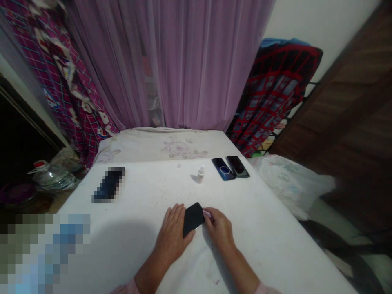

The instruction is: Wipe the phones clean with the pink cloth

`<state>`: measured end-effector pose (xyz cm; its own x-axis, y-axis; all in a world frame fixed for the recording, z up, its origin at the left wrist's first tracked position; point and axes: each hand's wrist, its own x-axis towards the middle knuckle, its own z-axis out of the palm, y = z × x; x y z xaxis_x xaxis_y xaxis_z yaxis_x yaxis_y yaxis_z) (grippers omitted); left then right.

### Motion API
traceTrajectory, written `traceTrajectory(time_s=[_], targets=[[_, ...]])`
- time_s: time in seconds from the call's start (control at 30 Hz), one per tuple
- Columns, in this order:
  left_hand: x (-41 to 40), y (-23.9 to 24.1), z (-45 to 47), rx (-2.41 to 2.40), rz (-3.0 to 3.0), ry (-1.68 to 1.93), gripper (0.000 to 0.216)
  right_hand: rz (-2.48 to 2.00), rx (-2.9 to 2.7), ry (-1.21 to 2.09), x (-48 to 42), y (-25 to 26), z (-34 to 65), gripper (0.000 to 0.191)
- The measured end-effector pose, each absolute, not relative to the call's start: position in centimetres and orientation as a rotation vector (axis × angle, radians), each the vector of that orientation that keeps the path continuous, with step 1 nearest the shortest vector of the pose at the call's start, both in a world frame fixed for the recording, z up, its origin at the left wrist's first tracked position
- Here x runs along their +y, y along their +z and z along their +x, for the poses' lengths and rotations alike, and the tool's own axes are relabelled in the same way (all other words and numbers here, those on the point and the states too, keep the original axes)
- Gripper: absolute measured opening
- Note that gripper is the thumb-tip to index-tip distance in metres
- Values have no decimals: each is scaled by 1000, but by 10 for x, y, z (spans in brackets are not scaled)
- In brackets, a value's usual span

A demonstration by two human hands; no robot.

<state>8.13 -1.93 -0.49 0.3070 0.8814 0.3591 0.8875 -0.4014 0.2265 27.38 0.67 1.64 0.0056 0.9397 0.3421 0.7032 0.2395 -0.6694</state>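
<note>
The left hand [174, 232] lies palm down on the white table [275, 245], forearm coming in from the near edge, fingers stretched flat and close together against the left side of a black phone [193, 218], not gripping it. The right hand [221, 231] comes in from the other side, knuckles up, its fingertips pinched on a small pink piece [207, 213] at the phone's right edge. The black phone lies tilted between both hands, near the table's front. Farther back to the right two dark phones [230, 167] lie side by side, with a small white bottle [200, 174] upright just to their left.
</note>
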Motion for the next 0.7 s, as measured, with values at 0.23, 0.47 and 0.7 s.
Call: traceTrajectory(time_s=[0.23, 0.47, 0.7], targets=[[-11, 6, 74, -1680, -2705, -555, 67, -1449, -1634, 681, 55, 26, 257, 26], [1, 15, 24, -1602, -2730, -528, 74, -1312, -1633, 1055, 59, 37, 291, 32], [-13, 6, 17, -1679, -2620, -589, 59, -1332, -1827, 974, 30, 40, 293, 28]])
